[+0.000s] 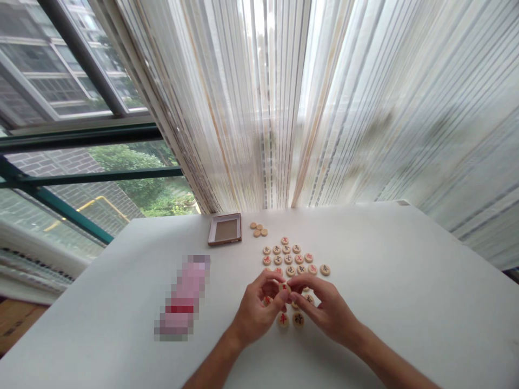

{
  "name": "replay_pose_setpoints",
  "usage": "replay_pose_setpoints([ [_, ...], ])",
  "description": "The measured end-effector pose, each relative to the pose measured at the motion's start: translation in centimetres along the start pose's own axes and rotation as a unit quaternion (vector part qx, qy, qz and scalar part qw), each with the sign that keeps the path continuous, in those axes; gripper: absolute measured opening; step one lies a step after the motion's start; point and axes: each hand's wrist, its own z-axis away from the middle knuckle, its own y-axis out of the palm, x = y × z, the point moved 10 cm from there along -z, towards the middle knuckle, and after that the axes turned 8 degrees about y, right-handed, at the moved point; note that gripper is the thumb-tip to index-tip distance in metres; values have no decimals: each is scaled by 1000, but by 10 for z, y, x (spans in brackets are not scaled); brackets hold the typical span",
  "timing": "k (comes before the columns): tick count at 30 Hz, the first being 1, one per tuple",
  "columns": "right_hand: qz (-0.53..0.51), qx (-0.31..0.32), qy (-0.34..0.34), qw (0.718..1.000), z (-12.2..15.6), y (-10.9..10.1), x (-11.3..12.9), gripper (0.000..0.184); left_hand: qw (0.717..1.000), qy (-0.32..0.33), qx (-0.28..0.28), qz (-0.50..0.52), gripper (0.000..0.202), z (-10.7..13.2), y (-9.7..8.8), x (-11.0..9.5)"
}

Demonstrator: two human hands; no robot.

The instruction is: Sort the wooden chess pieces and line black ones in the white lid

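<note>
- Head view: one round piece (284, 288) is pinched by the left hand (258, 308) and right hand (326, 308), seemingly for steadiness.
- It is held above the table (405, 281), among marked pieces (288, 259) laid flat, likely so their signs can be seen.
- Plain pieces (257, 233) are set near the box (210, 233).

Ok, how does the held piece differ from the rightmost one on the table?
The held piece bears a red mark; the rightmost piece a black one. The held piece is raised in the fingers; the rightmost piece lies flat on the table. Both are round and pale.
</note>
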Motion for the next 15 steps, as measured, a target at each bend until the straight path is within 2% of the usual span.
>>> replay_pose_setpoints([
  [4, 26, 8, -13, 1000, 2, 5, 4, 11, 1000, 2, -19, -7, 27, -1, -4, 3],
  [9, 45, -14, -18, 999, 3, 2, 3, 12, 999, -7, -37, -11, 29, 0, -7, 9],
  [15, 23, -29, 6, 999, -2, -5, -2, 15, 1000, 21, 1, -4, 31, 0, -1, -1],
])
